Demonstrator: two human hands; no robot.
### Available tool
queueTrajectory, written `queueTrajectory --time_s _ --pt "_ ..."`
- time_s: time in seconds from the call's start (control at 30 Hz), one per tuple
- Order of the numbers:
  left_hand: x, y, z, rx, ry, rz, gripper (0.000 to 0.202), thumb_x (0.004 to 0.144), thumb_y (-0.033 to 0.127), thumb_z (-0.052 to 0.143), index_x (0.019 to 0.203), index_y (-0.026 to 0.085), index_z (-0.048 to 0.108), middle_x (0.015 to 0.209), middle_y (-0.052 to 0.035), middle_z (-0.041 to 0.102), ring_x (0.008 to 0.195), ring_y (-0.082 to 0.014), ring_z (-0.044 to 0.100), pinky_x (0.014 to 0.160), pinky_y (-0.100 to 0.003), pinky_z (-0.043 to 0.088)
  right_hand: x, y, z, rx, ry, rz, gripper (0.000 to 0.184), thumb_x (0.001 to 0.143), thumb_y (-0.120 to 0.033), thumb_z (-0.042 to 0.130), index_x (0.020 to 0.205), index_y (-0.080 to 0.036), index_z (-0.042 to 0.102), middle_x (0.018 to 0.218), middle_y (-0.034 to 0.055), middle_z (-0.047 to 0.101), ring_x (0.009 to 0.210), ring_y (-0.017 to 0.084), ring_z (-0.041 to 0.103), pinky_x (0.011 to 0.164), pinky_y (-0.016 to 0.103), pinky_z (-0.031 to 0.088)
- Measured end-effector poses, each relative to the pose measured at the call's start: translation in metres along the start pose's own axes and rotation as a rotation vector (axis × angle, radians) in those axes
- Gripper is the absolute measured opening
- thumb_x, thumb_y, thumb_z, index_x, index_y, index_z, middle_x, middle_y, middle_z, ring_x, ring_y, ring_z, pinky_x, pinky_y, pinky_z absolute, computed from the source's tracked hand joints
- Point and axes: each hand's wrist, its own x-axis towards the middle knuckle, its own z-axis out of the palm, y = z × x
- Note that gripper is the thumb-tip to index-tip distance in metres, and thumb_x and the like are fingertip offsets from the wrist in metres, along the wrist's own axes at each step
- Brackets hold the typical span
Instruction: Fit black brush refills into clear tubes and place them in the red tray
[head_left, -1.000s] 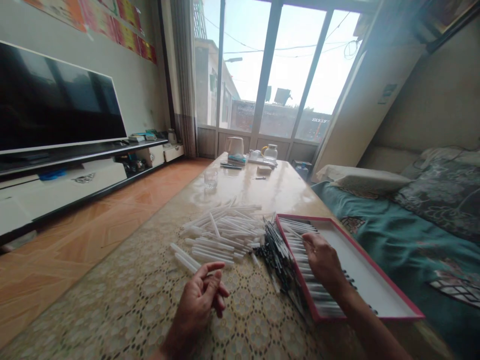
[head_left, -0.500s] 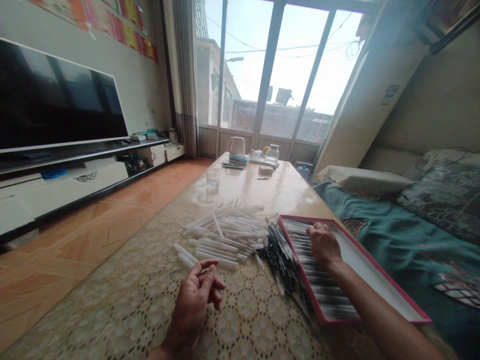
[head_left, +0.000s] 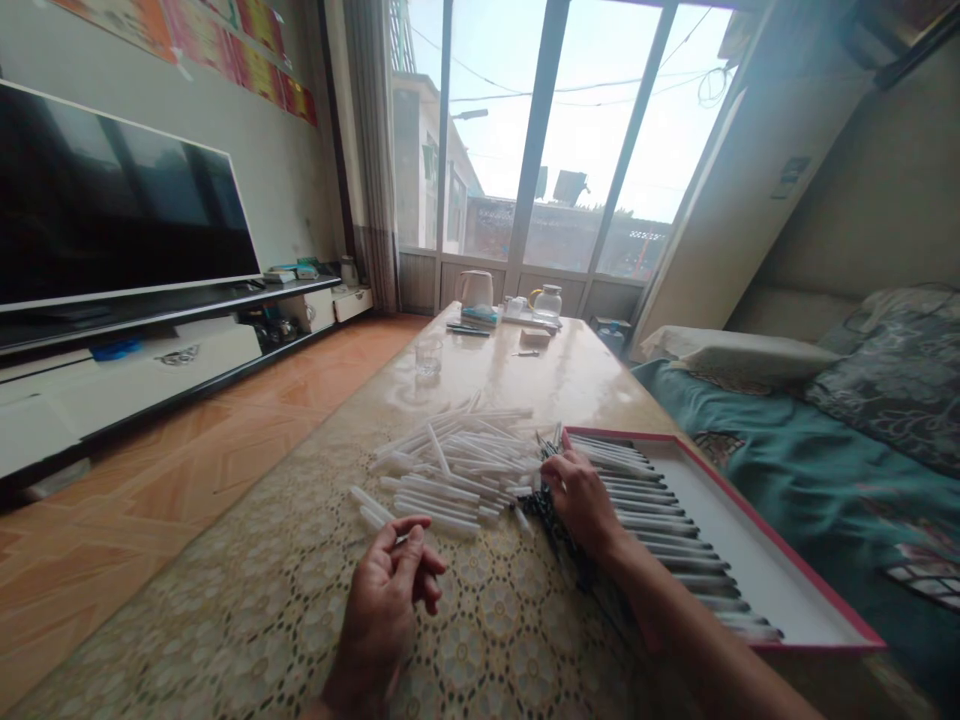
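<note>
While the right hand [head_left: 581,500] lay with fingers together on dark-tipped sticks [head_left: 546,508] by the red-rimmed tray [head_left: 780,542] (any grip was hidden), the left hand [head_left: 379,610] curled, fingers slightly apart, near white plastic tubes [head_left: 450,480].

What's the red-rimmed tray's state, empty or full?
Partly full: rows of pale rods lie along one side of the red-rimmed tray, leaving its white base bare beside them.

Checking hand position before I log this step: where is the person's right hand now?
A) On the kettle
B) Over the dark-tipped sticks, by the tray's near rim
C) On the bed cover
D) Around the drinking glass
B: the right hand is over the dark-tipped sticks, right by the red rim of the tray.
</note>
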Motion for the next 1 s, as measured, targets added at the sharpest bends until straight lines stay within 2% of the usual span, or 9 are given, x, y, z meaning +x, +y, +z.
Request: queueTrajectory --time_s 0.13,0.33,0.53,0.77,0.9,1.0 --pt "0.002 0.000 -0.001 0.002 0.002 0.004 0.033 0.069 0.038 0.063 0.093 0.018 0.052 0.051 0.0059 0.059 0.037 -0.0089 0.046 0.035 -0.019 0.039 0.012 -0.015 0.009 0.045 -0.036 0.015 0.012 0.084 -0.017 0.052 0.085 -0.019 0.064 0.084 0.0029 0.064 0.085 0.016 0.057 0.077 0.023 0.037" --pt "0.002 -0.001 -0.001 0.014 -0.009 -0.001 0.032 0.070 0.039 0.062 0.092 0.017 0.053 0.050 0.0058 0.058 0.037 -0.0087 0.045 0.034 -0.019 0.039 0.024 -0.025 0.014 0.009 -0.084 0.082 0.010 0.080 -0.019 0.056 0.087 -0.015 0.063 0.088 0.0073 0.065 0.087 0.019 0.058 0.074 0.024 0.038" --pt "0.002 -0.001 -0.001 0.008 -0.023 0.002 0.034 0.068 0.040 0.064 0.090 0.017 0.054 0.050 0.0055 0.058 0.037 -0.0085 0.045 0.034 -0.019 0.039 0.021 -0.031 0.010 -0.048 -0.132 0.048 0.016 0.082 -0.007 0.048 0.083 -0.015 0.061 0.086 0.0095 0.065 0.082 0.019 0.059 0.069 0.025 0.036" --pt "0.003 -0.003 0.000 0.027 -0.033 0.015 0.033 0.069 0.041 0.064 0.089 0.017 0.054 0.051 0.0055 0.058 0.037 -0.0088 0.046 0.034 -0.019 0.039 0.018 -0.028 0.011 -0.042 -0.100 0.050 0.010 0.083 -0.017 0.053 0.084 -0.016 0.062 0.088 0.0088 0.064 0.084 0.020 0.058 0.074 0.026 0.037" --pt "0.004 -0.006 -0.001 0.047 -0.068 0.030 0.028 0.073 0.040 0.062 0.087 0.016 0.055 0.052 0.0052 0.057 0.038 -0.0082 0.046 0.035 -0.019 0.039 0.019 -0.026 0.011 -0.006 -0.069 0.057 0.008 0.080 -0.014 0.053 0.079 -0.016 0.061 0.086 0.0088 0.064 0.085 0.021 0.058 0.075 0.027 0.037" --pt "0.002 -0.004 -0.001 0.059 -0.119 0.036 0.024 0.074 0.038 0.062 0.082 0.016 0.058 0.054 0.0041 0.058 0.041 -0.0083 0.049 0.038 -0.020 0.041 0.011 -0.025 0.003 0.047 -0.042 0.044 0.009 0.082 -0.013 0.050 0.079 -0.016 0.058 0.085 0.0078 0.063 0.085 0.020 0.057 0.074 0.026 0.037"
